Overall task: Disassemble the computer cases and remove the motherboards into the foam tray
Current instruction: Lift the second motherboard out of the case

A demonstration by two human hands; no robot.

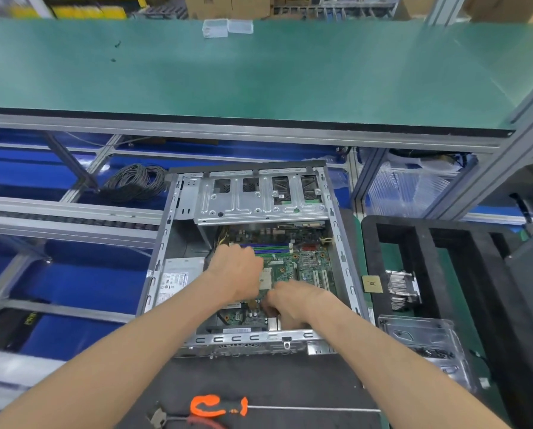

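An open metal computer case (178, 212) lies on the bench in front of me, its green motherboard (308, 264) still inside under a silver drive cage (259, 196). My left hand (237, 270) reaches into the case over the board's left side, fingers curled down onto it near the memory slots. My right hand (296, 301) is lower on the board near the rear edge, fingers bent down at something hidden beneath them. The black foam tray (373, 243) stands to the right of the case.
A CPU chip (372, 284) and a finned heatsink (403, 289) rest on the foam tray. A clear plastic part (426, 342) lies in front of them. An orange-handled screwdriver (218, 405) lies on the dark mat near me. Coiled cable (135, 182) sits behind the case at left.
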